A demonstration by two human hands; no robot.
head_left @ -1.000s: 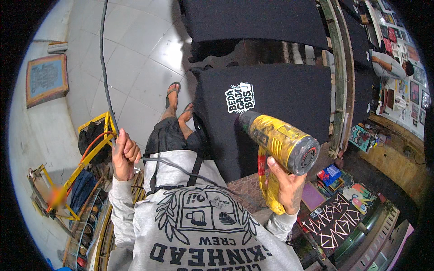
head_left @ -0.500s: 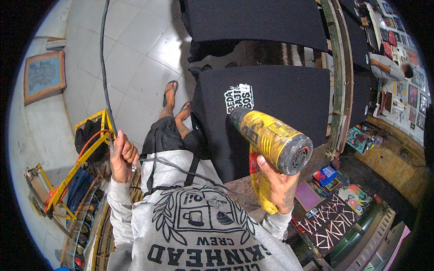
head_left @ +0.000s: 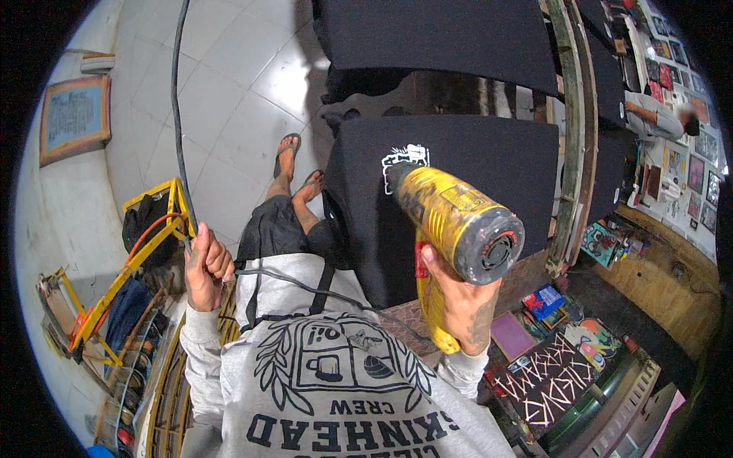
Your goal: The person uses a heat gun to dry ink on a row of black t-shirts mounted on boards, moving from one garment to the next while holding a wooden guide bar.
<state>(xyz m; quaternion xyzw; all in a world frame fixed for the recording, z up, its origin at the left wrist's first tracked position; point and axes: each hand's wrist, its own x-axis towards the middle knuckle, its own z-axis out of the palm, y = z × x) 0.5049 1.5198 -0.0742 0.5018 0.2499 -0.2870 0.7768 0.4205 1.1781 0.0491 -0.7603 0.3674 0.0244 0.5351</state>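
Observation:
In my right hand (head_left: 462,313) is a yellow and black heat gun (head_left: 458,217), held by its handle. Its dark nozzle points at a white print (head_left: 402,158) on a black T-shirt (head_left: 489,164) stretched flat, and the gun's body covers part of that print. My left hand (head_left: 208,267) is closed round a dark cable (head_left: 176,114) off to the left. The cable runs up past the top of the view, and a length of it crosses in front of my grey shirt toward the gun.
Another black shirt (head_left: 435,38) lies beyond the first. Wooden rails (head_left: 574,145) run along their right side. A yellow metal frame (head_left: 126,286) stands at my left near a framed picture (head_left: 75,120). Lower right are printed panels (head_left: 544,374). A person (head_left: 653,114) is at the far right.
The heat gun has moved slightly left and up with my right hand, its nozzle now covering more of the print. My left hand keeps its grip on the cable.

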